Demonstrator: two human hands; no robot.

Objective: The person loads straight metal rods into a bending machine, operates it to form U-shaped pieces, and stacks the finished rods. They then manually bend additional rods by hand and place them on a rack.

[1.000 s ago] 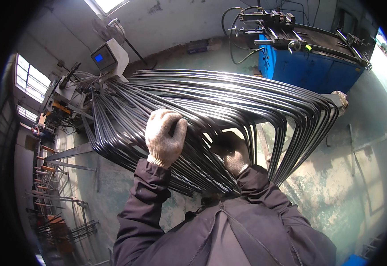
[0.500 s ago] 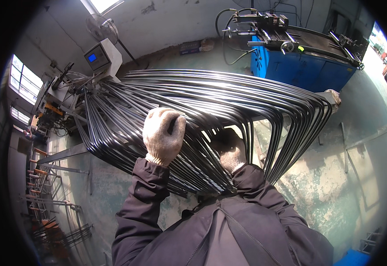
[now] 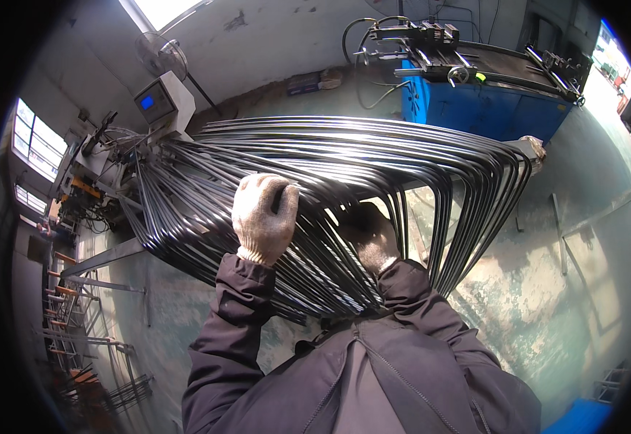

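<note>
A big bundle of bent dark steel rods (image 3: 344,166) is held up in front of me, its bends curving down on the right. My left hand (image 3: 263,217), in a light work glove, is closed around rods on the near side of the bundle. My right hand (image 3: 370,235), in a dark soiled glove, grips rods from underneath, partly hidden behind them. A third gloved hand (image 3: 532,148), belonging to another person, holds the bundle's far right corner.
A blue machine (image 3: 489,94) with cables stands at the back right. A grey control box with a small blue screen (image 3: 158,101) and a wire-feeding machine (image 3: 98,166) are at the left. Metal racks (image 3: 69,347) line the lower left. The concrete floor (image 3: 583,289) spreads to the right.
The bundle and both my hands stay in nearly the same grip; the view has shifted slightly, with the rods sitting a little lower and more to the left.
</note>
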